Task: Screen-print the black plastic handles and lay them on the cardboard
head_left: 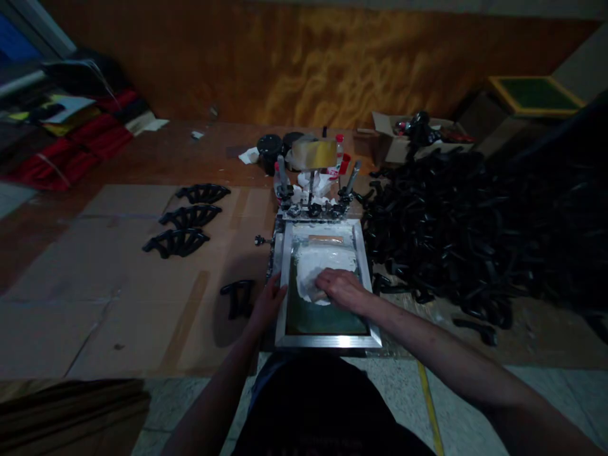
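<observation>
A metal-framed printing screen lies flat in front of me, hinged to a clamp rig at its far end. White ink is spread over the green mesh. My right hand rests on the mesh, fingers closed over a squeegee that is mostly hidden under it. My left hand grips the frame's left rail. A black plastic part lies just left of the frame.
A large heap of black plastic parts fills the right side. Three fan-shaped black pieces lie on cardboard at the left. Jars, a bottle and rags stand behind the rig. A cardboard box sits at the back right.
</observation>
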`<state>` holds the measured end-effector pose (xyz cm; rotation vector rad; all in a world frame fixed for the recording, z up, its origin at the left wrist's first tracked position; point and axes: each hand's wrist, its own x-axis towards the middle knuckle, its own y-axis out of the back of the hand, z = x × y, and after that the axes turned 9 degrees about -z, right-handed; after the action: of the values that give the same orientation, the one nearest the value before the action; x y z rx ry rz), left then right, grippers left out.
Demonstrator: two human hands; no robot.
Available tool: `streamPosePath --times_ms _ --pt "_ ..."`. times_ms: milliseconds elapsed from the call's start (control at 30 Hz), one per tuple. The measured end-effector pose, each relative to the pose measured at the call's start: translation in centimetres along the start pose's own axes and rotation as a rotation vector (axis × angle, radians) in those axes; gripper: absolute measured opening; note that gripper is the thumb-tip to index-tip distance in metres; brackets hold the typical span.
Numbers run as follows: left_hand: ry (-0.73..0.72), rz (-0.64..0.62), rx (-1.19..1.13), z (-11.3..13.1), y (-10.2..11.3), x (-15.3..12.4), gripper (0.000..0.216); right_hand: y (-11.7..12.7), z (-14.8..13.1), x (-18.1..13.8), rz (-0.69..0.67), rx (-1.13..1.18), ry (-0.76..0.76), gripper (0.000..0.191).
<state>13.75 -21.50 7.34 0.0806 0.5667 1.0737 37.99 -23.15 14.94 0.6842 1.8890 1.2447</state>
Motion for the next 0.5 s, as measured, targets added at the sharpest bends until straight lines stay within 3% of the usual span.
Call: streamPosePath --times_ms 67,167,233,367,500 --pt "-0.008 0.014 -0.001 0.2 0.0 -0.1 0.061 0.4 0.2 -0.8 -0.04 0.009 0.103 0.018" --pt "-0.012 0.0 -0.052 0.4 0.0 -0.2 0.062 0.7 0.4 -0.6 0.003 0.032 0.023 0.012" --pt "0.001 -0.015 -0.104 0.5 0.0 -0.2 0.064 0.0 0.0 -0.4 0.078 0.025 -0.052 0.016" --pt "-0.022 0.039 -0.141 0.5 -0.2 -0.1 0.063 -2.1 -1.1 -1.0 0.075 0.036 0.013 0.029" --pt "0.012 0.007 -0.155 1.6 0.3 -0.7 0.07 -0.1 -0.6 0.5 0.14 0.128 -0.107 0.034"
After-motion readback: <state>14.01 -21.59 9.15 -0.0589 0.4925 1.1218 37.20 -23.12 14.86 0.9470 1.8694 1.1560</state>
